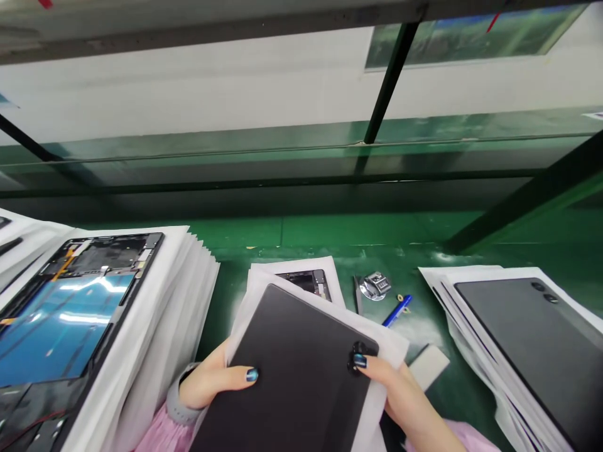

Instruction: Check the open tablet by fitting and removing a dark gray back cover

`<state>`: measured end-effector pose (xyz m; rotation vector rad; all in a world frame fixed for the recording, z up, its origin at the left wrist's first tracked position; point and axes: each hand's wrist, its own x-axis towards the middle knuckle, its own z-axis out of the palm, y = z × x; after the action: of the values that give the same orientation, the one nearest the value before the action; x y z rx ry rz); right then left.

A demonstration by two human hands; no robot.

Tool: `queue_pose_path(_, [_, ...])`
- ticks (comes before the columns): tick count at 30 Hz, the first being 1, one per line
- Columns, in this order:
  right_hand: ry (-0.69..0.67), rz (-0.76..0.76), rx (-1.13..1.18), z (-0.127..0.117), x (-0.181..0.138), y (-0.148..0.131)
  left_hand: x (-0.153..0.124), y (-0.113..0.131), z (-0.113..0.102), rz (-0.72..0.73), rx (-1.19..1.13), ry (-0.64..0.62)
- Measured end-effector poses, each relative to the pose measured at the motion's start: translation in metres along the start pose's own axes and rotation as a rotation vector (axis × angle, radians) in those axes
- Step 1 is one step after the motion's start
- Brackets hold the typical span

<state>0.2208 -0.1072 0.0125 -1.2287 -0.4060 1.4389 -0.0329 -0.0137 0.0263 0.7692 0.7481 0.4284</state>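
A dark grey tablet back cover (301, 370), lying on a white foam sheet (393, 345), is held up between both hands. My left hand (217, 378) grips its left edge with the thumb on top; the fingers underneath are hidden. On the right edge, my right hand (396, 383) presses its thumb by the black camera rings. Partly covered behind the cover is an opened tablet (315, 282) on another white sheet. Whether the cover touches that tablet cannot be seen.
At left stands a tall stack of opened tablets (89, 314) interleaved with white sheets. Another stack with a grey tablet cover (527, 339) on top is at right. A blue pen (398, 311), a metal clip-like piece (377, 284) and a white block (429, 366) lie on the green bench (273, 233).
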Motion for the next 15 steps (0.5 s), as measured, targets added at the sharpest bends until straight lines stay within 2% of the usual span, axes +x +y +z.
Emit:
queue_pose_path(5, [0.066, 0.125, 0.176, 0.01, 0.002, -0.005, 0.003, 0.001, 0.001, 0.047, 0.063, -0.014])
queue_pose_path(10, [0.119, 0.134, 0.28, 0.021, 0.002, -0.01, 0.006, 0.0, 0.002, 0.06, 0.089, -0.05])
queue_pose_path(15, [0.091, 0.137, 0.32, 0.021, 0.0, -0.014, 0.005, -0.002, -0.002, 0.032, 0.09, -0.029])
